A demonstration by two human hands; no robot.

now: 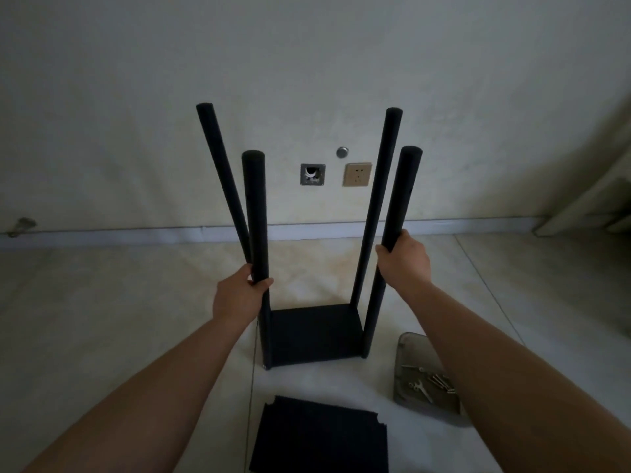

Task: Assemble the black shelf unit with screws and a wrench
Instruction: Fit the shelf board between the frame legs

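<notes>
The black shelf unit stands upright on the tiled floor: a square bottom shelf (314, 332) with four round black posts rising from its corners. My left hand (239, 295) grips the near left post (256, 216) about halfway up. My right hand (404, 261) grips the near right post (403, 196) at a similar height. The far left post (220, 172) leans outward to the left. The far right post (380, 199) stands behind my right hand. A stack of loose black shelf panels (321, 438) lies on the floor near me.
A grey metal tray (409, 353) at the right holds several screws (442, 384) and a small wrench (421, 390), partly hidden by my right forearm. Behind the unit, the wall carries a socket (356, 174), an open wall box (312, 174) and a round knob (341, 152).
</notes>
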